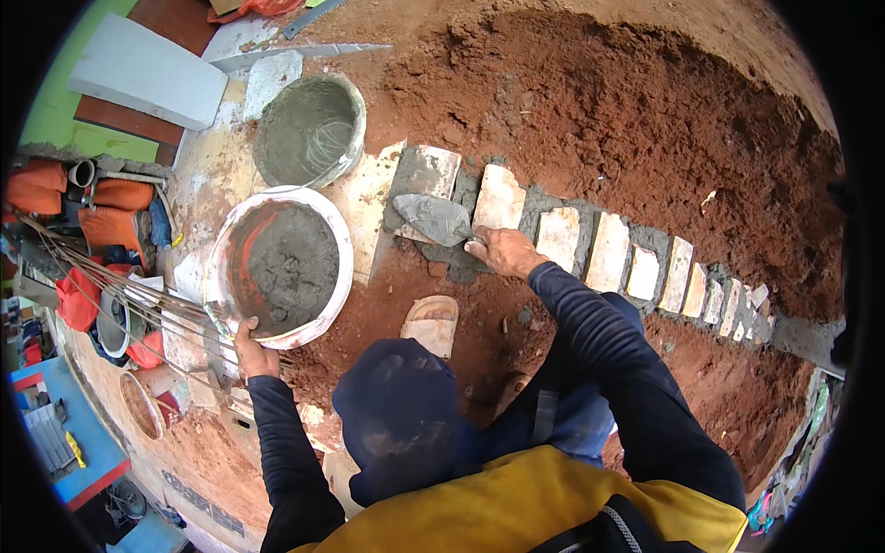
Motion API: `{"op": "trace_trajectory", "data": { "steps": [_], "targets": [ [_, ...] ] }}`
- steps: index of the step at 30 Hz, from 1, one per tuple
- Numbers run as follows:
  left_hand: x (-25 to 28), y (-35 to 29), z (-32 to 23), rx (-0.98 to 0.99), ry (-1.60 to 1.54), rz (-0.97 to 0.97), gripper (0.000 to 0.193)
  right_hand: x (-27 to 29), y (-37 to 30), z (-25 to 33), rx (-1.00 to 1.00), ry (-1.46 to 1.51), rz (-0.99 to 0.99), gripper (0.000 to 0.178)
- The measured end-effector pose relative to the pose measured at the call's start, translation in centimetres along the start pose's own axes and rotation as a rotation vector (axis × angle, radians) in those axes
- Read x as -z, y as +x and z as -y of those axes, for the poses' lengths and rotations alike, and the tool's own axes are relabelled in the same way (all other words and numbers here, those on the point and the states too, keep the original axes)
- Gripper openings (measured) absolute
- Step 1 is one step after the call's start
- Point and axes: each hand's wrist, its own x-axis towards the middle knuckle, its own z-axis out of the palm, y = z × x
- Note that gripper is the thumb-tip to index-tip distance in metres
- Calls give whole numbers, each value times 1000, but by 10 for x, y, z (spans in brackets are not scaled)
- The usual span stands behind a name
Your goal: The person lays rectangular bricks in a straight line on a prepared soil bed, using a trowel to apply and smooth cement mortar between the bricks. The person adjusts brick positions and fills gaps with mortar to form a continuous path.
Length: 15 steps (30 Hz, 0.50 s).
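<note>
My left hand [253,352] grips the near rim of a round white bucket [345,258], thumb over the edge. Wet grey mortar [295,267] lies inside it. My right hand [509,252] is closed around the handle of a pointing trowel [433,218], most of the handle hidden by the fingers. The trowel's mortar-smeared blade points left, over the near part of a mortar-coated brick [431,170] at the left end of a row. Just beyond my right hand lies a pale brick [499,197]. More bricks [607,252] run rightward with grey mortar between them.
A second bucket of mortar [310,131] stands behind the first. Loose red soil [590,101] is heaped beyond the bricks. Thin metal rods [138,286] reach in from the left, near a white block [147,72]. My sandalled foot [430,324] is close to the row.
</note>
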Motion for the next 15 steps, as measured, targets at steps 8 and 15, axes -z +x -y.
{"op": "trace_trajectory", "data": {
  "steps": [8, 15],
  "targets": [
    [-23, -27, 4, -24, -1, 12, 34, -13, -15, 35, -137, -16, 79, 53],
    [-45, -59, 21, -45, -13, -144, 37, 101, -76, 82, 56, -104, -270, 32]
  ]
}}
